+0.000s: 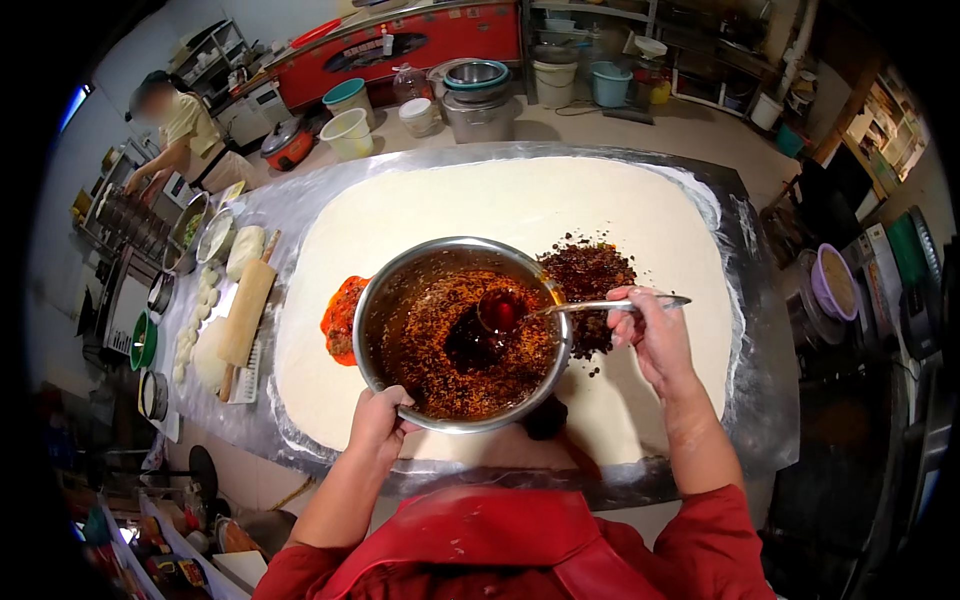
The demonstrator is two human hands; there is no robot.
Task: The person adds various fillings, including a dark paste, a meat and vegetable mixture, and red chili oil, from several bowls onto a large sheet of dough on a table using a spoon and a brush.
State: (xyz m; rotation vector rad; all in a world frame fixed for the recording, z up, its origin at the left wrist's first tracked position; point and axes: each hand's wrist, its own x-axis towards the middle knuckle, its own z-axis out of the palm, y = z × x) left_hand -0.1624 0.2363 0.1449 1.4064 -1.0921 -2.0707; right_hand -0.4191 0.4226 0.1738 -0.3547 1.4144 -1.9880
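My left hand [380,424] grips the near left rim of a large stainless steel bowl [390,281]. An oily, dark red-brown sauce with orange flecks [435,330] lies in the bowl. My right hand [656,336] holds the metal handle of a ladle [592,306], whose cup dips into the sauce at the bowl's middle. Beneath the bowl a broad, thin dough sheet [465,195] covers much of the table. Dark crumbly filling [589,270] is heaped on the dough right of the bowl. A patch of red-orange sauce [341,322] shows at its left.
Left on the metal table [277,202] lie a wooden rolling pin [249,311], dough pieces [202,292] and a dough block [246,253]. Bowls [217,236] stand beyond them. A co-worker [187,127] stands at the far left. Buckets [349,135] and a large pot [480,116] are behind the table.
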